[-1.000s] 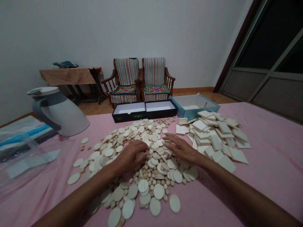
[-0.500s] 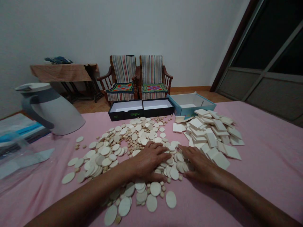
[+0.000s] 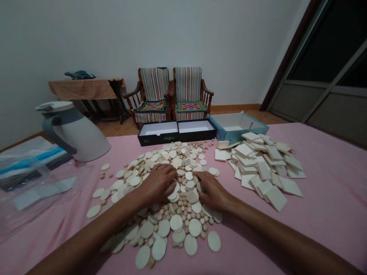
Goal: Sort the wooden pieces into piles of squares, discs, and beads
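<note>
we've shifted our left hand (image 3: pixel 160 181) and right hand (image 3: pixel 212 191) leftward since the earlier frame. both touch the heaped wooden discs (image 3: pixel 190 244) and small wooden pieces (image 3: pixel 183 202) on the pink cloth (image 3: pixel 329 183), fingers loosely bent; we can't tell whether either pinches anything.

Pink cloth (image 3: pixel 329 168), pale discs (image 3: pixel 190 244), striped chair covers (image 3: pixel 187 84), blue-sided open box (image 3: pixel 233 134).

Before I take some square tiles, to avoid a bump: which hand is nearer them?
Right: the right hand is at the discs, left of the square tiles; the left hand is farther left.
</note>
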### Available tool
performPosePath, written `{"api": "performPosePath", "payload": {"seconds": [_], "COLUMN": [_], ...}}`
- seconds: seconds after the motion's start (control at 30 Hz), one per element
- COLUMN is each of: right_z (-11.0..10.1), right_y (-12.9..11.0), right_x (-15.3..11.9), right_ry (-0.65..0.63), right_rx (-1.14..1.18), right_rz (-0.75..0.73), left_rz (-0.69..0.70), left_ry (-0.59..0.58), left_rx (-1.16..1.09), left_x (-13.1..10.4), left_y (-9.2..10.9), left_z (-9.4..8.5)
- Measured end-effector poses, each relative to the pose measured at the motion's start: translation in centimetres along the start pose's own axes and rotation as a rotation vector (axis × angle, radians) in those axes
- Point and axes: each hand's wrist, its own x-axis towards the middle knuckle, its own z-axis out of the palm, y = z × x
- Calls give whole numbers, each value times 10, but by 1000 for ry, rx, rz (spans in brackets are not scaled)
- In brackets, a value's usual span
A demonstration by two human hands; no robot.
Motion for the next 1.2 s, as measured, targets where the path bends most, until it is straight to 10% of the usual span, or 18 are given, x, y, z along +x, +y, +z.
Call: {"api": "performPosePath", "payload": {"seconds": [0.3,0.43,0.57,0.77,1.2], "right_z": [28,9,-20,-28,11], "right_y": [-37,-57,-37,10,-11], "right_x": [26,35,68,130,176], "right_ry": [14,-79,54,154,-16], "right_rx": [114,190,115,-189,-496], "right_rz": [-190,-400,-273,-84,70], "left_rz": [-58,-107,-212,-387,-418], "left_ry": [50,134,220,205,-74], "left_rx": [-28,-47,-91,-145,-55], "left_x": [-41,-57,-60,-24,76], "left_y": [-25,-37,-55,-95,-139], "left_z": [-20,-28,-36,-33,25]}}
